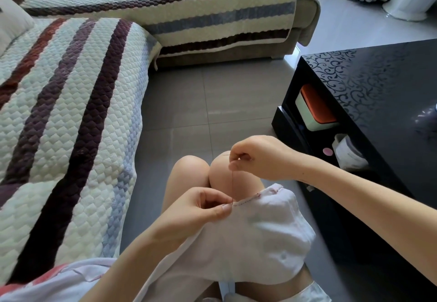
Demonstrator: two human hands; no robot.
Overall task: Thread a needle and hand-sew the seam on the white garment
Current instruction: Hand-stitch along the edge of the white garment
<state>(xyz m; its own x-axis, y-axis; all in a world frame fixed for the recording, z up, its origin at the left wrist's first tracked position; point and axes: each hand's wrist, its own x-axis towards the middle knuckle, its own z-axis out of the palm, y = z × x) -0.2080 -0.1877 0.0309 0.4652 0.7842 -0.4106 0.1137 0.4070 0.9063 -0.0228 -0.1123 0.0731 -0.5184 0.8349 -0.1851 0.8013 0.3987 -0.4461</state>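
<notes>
A white garment (257, 235) lies over my lap, its top edge showing a line of small red stitches (248, 199). My left hand (201, 209) pinches the garment's edge at the left end of that seam. My right hand (257, 157) is raised above the knees and pinches the needle (229, 155), whose thin tip sticks out to the left. A dark thread (232, 181) runs taut from the right hand's fingers straight down to the seam beside the left thumb.
A striped quilted sofa cover (66, 117) lies to my left and at the back. A glossy black table (378, 103) stands at the right, with an orange-and-white box (314, 108) and a white item on its lower shelf. Grey floor tiles (212, 103) lie between them.
</notes>
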